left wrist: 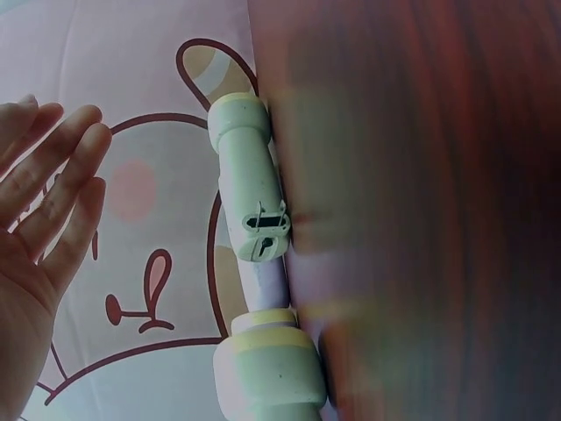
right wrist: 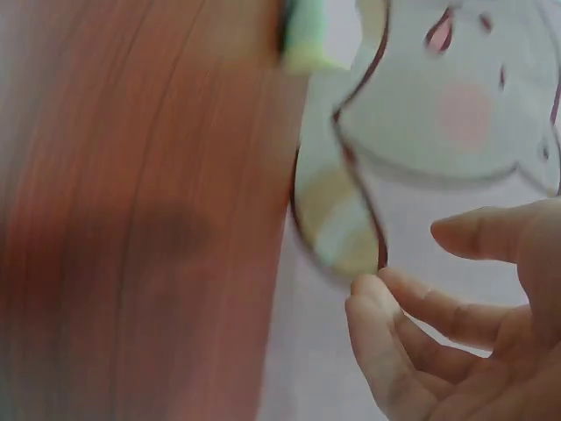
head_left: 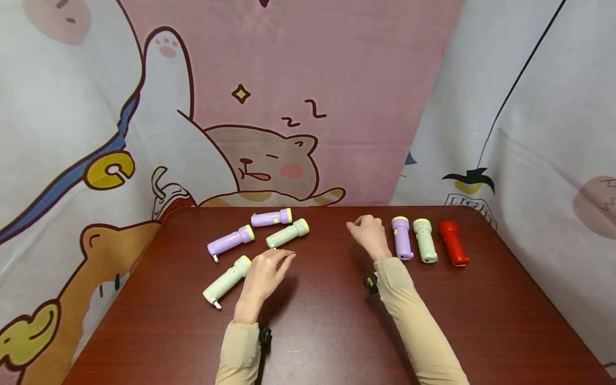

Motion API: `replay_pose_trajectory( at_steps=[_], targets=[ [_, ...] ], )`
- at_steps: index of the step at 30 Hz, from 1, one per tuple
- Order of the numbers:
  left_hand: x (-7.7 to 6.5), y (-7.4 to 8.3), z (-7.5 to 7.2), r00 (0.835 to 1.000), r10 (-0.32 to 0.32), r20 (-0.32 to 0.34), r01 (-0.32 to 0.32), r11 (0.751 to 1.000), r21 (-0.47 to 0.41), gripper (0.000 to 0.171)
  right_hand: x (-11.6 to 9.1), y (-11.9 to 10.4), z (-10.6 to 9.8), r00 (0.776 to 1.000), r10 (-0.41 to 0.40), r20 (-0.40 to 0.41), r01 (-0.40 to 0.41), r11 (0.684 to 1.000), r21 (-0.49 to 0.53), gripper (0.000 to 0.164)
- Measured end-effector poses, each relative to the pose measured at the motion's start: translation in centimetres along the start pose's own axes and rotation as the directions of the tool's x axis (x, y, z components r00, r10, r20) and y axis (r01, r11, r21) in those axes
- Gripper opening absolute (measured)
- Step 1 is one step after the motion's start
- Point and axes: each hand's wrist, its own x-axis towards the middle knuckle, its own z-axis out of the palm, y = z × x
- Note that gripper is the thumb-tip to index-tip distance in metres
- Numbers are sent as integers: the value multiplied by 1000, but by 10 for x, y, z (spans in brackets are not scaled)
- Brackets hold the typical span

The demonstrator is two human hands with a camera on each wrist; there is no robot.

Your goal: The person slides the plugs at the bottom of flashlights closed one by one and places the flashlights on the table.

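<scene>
Over the table's left half hovers my left hand (head_left: 266, 272), its fingers loosely extended and holding nothing. Just beside it lies a pale green flashlight (head_left: 226, 280) with a small tab folded out at its tail. Farther back are a second pale green flashlight (head_left: 287, 233) and two purple ones, the nearer purple flashlight (head_left: 230, 241) and the farther purple flashlight (head_left: 271, 218). My right hand (head_left: 371, 235) is raised with bent, relaxed fingers; the right wrist view shows a gap between thumb and fingers. Nearest to it stands a row: purple flashlight (head_left: 402, 238), pale green flashlight (head_left: 425, 240), red flashlight (head_left: 453, 243).
The dark reddish-brown table (head_left: 327, 331) has its back edge against a cartoon-printed cloth (head_left: 366, 107), which also hangs along both sides. A black wrist strap (head_left: 264, 336) shows by the left sleeve, another dark strap (head_left: 371, 284) by the right.
</scene>
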Motion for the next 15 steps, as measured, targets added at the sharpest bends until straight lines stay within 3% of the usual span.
replay_pose_trajectory(
  at_steps=[8,15],
  targets=[
    [0,-2,-1,1000,-21,-14,21,1000,1,9,-3,-58,49,971,54,232,-116,959,259,36],
    [0,-2,-2,999,-32,-9,32,999,-1,8,-1,-79,88,896,149,417,-324,863,387,39]
  ],
)
